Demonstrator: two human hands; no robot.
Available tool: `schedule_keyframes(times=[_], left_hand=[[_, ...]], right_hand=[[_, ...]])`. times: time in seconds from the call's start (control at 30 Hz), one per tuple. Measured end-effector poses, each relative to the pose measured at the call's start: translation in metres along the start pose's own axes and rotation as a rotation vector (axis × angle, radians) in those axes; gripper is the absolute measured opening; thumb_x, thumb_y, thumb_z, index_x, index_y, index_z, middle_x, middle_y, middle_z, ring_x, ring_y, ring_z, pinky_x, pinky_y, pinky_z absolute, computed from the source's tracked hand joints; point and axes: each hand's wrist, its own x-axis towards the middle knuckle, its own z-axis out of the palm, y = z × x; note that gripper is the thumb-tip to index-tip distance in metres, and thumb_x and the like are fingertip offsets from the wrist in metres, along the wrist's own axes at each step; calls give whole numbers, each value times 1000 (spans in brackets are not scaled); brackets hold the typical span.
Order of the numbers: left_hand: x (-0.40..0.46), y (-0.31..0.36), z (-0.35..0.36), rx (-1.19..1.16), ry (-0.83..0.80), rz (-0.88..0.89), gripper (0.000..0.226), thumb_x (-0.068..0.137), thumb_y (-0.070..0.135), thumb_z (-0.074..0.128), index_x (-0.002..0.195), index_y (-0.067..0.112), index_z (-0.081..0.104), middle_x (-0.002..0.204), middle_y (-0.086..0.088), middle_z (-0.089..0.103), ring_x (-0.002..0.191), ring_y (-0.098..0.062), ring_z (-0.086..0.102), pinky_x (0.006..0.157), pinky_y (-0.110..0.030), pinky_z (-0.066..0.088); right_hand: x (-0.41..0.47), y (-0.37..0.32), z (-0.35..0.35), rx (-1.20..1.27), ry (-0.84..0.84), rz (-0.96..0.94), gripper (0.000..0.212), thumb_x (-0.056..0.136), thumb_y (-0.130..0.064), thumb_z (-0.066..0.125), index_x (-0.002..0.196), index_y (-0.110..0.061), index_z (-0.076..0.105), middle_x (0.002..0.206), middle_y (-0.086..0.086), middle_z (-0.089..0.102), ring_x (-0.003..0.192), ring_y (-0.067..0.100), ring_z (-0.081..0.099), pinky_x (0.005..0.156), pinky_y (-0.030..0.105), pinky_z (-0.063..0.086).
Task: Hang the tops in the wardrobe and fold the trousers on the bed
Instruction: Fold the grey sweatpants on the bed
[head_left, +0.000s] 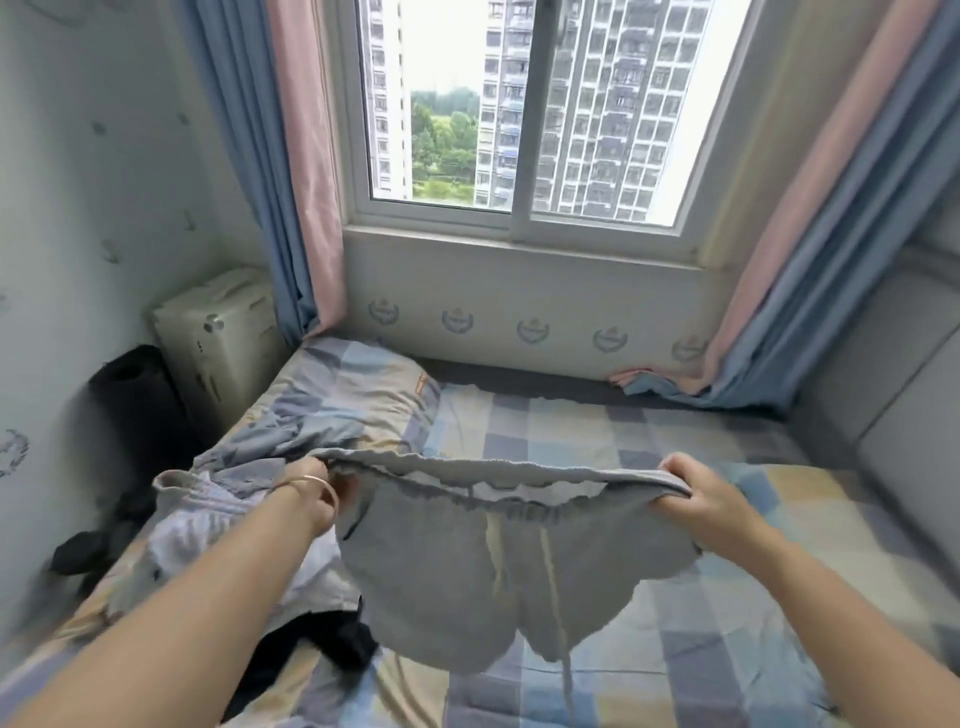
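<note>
Left hand (317, 486) and right hand (698, 493) each pinch an end of the elastic waistband of grey drawstring shorts (483, 582), held stretched and hanging above the checked bed (701, 597), clothes pile (218, 519) just left.

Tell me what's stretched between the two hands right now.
The grey trousers' elastic waistband spans from left hand to right hand, legs hanging over the bed; head view.

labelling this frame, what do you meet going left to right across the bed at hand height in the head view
clothes pile → left hand → grey trousers → right hand → checked sheet
</note>
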Motion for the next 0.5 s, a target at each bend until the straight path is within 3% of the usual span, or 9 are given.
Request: schedule_keyframes(times=[0.1,0.2,0.27,0.33,0.37,0.43,0.5], left_hand=[[-5,-23,20,118,-34,10,22,91,-3,43,81,14,53,63,-3,51,22,-7,41,29,-9,31],[-23,-27,35,449,-185,107,24,93,-3,45,75,12,52,56,-6,48,23,-5,39,29,-8,29],[-26,-24,39,738,-255,244,19,89,-8,49,86,7,61,65,-8,54,41,-9,52,41,-15,41],[-21,-19,41,1084,-269,445,26,80,-11,57,97,6,67,77,-10,63,71,-21,60,68,-31,51],[-22,-19,42,1263,-242,556,29,76,-10,60,93,12,70,81,-8,66,79,-23,61,76,-34,51],[-26,-23,46,1517,-191,737,35,72,-6,60,85,23,73,83,0,68,85,-20,61,74,-27,49],[-26,-31,49,1558,-214,810,37,73,-6,54,83,24,74,82,1,67,84,-17,58,69,-23,41]], right_hand=[[-26,15,-28,16,-29,20,39,59,-49,60,72,-15,47,63,-1,47,57,12,44,51,22,31],[-42,40,-48,52,35,87,32,73,-40,67,70,-13,49,64,0,47,58,12,42,54,26,28],[-48,62,-56,-18,74,161,23,85,-24,65,72,-13,51,66,2,51,61,15,44,55,28,30],[-54,86,-62,-107,137,274,19,90,-13,52,71,-11,49,67,5,51,63,19,44,56,30,29],[-58,95,-66,-138,193,328,19,87,-6,46,69,-10,47,66,7,50,64,22,43,56,30,29],[-65,107,-72,-160,298,412,21,79,3,38,63,-11,38,64,9,45,63,24,40,55,30,27],[-70,117,-71,-189,372,459,25,77,6,38,61,-12,35,62,10,44,61,25,39,53,30,26]])
